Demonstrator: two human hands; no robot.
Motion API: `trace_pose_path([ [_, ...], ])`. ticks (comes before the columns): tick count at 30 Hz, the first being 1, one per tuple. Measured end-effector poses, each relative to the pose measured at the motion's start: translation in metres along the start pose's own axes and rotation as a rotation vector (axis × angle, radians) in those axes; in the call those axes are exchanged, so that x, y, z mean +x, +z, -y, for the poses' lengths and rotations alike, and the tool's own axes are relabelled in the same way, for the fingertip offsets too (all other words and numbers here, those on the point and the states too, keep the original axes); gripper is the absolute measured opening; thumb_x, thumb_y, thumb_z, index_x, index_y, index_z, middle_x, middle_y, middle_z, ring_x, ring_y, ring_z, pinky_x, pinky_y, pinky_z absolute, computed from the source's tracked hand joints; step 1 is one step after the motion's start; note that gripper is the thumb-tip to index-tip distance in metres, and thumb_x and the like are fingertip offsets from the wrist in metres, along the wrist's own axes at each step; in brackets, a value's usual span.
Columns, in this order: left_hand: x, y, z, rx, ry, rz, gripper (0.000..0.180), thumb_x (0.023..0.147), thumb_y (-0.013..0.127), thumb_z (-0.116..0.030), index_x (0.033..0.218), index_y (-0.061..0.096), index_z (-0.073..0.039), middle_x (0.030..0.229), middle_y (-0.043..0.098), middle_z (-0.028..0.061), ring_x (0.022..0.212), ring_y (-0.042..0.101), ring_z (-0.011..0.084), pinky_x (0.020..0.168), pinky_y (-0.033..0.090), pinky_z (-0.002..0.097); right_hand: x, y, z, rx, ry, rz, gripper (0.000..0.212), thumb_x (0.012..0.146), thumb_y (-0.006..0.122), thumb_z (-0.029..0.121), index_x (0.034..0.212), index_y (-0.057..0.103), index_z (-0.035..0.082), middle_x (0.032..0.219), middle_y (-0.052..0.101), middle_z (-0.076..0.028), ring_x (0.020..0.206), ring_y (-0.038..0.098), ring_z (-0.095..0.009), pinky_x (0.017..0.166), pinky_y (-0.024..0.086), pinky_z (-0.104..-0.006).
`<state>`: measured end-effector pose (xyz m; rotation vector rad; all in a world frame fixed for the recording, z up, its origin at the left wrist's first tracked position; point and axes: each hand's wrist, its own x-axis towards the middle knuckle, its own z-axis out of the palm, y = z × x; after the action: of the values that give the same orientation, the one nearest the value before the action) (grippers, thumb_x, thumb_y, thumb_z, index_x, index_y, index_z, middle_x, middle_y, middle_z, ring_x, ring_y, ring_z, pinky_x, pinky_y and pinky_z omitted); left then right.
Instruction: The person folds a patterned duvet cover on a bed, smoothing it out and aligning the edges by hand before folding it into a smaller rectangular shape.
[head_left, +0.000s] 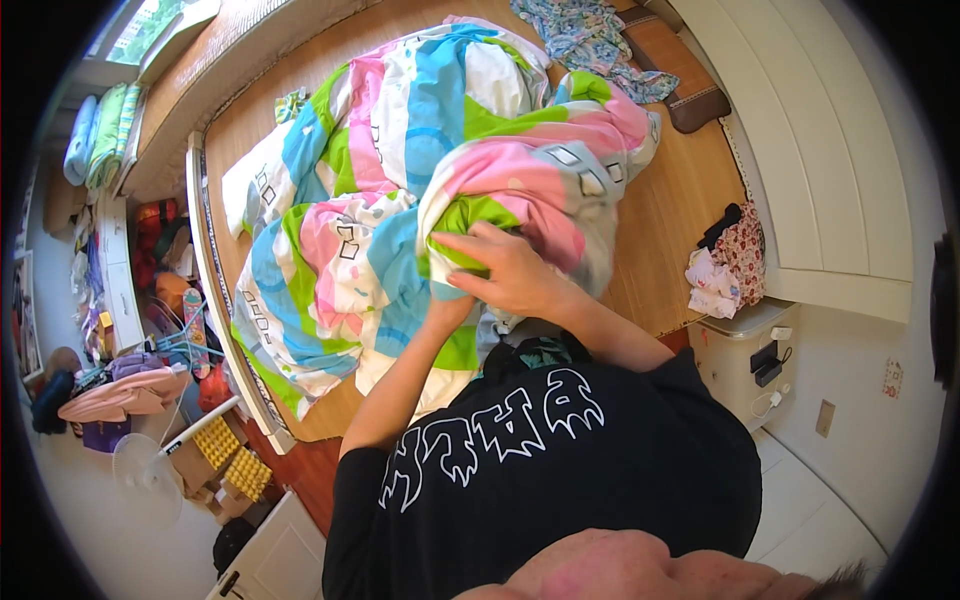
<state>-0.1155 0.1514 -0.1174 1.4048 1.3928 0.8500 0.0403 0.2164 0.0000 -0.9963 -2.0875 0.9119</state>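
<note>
**Part of the quilt (pixel 420 150) gathered, the rest loose**

Your quilt lies across the middle of the mat (pixel 650 290), in front of you. By its lie, you seem partway at most: at left it is rumpled, neither flat nor folded; at centre a thick bunch is gathered about your hands; at right it slumps in a heap. Most of it is left to be put in order.

Your left hand (pixel 456 302) is mostly hidden by the bunch, so you can't tell its grip from here. Your right hand (pixel 510 275) lies over a lime fold, thumb and forefinger spread apart; whether they also press on the cloth is unclear.

The quilt's cover looks smooth and cotton-like, striped blue, pink, white and lime; its puffy folds suggest padding. The mat is tan and flat. Farther right, you have a thin, crumpled floral cloth (pixel 600 50) against a boxy brown pillow (pixel 675 70), then limp clothes (pixel 735 262) at the mat's edge.
</note>
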Motion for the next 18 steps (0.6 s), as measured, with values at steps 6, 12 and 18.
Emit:
trace_pose_path([
  [6,-0.050,-0.017,-0.041,-0.356,-0.298,-0.052,0.041,0.084,0.062,-0.013,0.121,0.050,0.002,0.116,0.058,0.0085,0.106,0.054,0.0180,0.089,0.043,0.0309,-0.130,0.000,-0.143,1.345,0.656,0.263,0.032,0.096,0.043,0.028,0.123,0.051,0.012,0.091,0.057,-0.001,0.074,0.054,-0.009,0.063,0.045,-0.0228],
  [12,-0.057,-0.003,-0.068,-0.217,-0.107,0.111,0.034,0.083,0.062,-0.011,0.114,0.055,0.001,0.108,0.061,0.0088,0.100,0.057,0.0160,0.086,0.044,0.0302,-0.189,0.068,-0.209,1.386,0.927,0.119,0.044,0.097,0.038,0.035,0.132,0.040,0.009,0.127,0.050,-0.009,0.111,0.052,-0.022,0.089,0.045,-0.0343],
  [18,-0.061,-0.011,-0.049,0.105,0.153,0.190,0.024,0.077,0.065,-0.012,0.099,0.061,-0.003,0.087,0.065,0.0150,0.078,0.063,0.0254,0.069,0.048,0.0360,-0.074,-0.010,-0.187,1.075,0.502,-0.336,0.043,0.094,0.048,0.024,0.130,0.039,0.002,0.121,0.051,-0.009,0.111,0.050,-0.020,0.094,0.041,-0.0353],
])
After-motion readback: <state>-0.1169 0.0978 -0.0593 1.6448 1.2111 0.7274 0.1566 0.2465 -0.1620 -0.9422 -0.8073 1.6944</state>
